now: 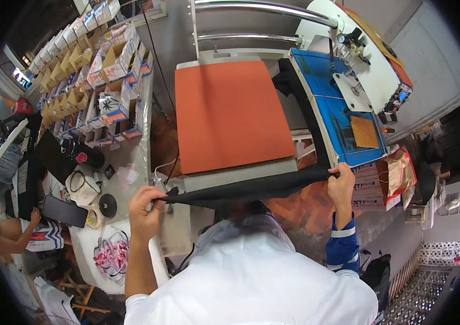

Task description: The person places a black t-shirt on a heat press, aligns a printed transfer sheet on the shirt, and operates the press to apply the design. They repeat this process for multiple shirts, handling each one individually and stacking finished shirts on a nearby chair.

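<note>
A black cloth (246,187) is pulled taut between my two hands, low in front of the orange square pad (230,114). My left hand (147,211) pinches its left end, with a small corner poking out above the fingers. The other end is closed in my right hand (341,185), near the lower corner of a blue board (330,108). More black fabric (316,130) runs along the board's left edge down toward my right hand. I cannot tell whether it is the same piece.
A heat press with steel bars (265,8) and a white arm (368,51) stands beyond. At left, a table holds stacked cardboard bins (113,62), a tape roll (94,218) and a dark phone or tablet (64,211). Another person's arm (16,241) shows far left. Boxes (370,187) sit right.
</note>
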The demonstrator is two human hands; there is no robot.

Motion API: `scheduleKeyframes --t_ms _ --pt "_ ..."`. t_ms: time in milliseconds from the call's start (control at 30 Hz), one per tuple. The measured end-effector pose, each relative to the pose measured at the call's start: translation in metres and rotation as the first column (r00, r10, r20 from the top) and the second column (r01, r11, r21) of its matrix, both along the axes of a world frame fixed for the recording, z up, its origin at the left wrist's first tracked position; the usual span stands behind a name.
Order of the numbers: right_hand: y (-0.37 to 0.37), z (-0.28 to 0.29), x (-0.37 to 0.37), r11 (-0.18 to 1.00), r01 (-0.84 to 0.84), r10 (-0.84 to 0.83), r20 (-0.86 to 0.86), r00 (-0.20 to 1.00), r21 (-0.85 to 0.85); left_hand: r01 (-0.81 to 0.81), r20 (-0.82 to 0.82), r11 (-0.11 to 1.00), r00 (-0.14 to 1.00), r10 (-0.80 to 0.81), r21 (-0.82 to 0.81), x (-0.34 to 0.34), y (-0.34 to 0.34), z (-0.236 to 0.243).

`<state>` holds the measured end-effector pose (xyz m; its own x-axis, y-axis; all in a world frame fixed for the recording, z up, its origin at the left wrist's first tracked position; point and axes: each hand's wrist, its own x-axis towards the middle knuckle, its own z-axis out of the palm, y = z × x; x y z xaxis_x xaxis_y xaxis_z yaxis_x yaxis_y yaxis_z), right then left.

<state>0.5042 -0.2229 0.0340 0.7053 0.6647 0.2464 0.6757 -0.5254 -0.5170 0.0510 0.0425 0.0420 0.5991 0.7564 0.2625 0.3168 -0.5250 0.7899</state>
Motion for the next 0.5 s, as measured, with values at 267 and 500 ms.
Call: scheduleKeyframes --t_ms 267,500 --pt "0.027 -0.002 0.023 0.987 -0.047 0.095 -0.32 0.943 0.154 0.011 0.35 0.924 0.927 0.134 -0.383 0.0 0.026 -0.054" --pt "0.127 0.113 0.105 0.971 -0.045 0.068 -0.092 0.993 0.234 -0.463 0.128 0.757 0.879 0.46 0.462 0.053 0.138 0.072"
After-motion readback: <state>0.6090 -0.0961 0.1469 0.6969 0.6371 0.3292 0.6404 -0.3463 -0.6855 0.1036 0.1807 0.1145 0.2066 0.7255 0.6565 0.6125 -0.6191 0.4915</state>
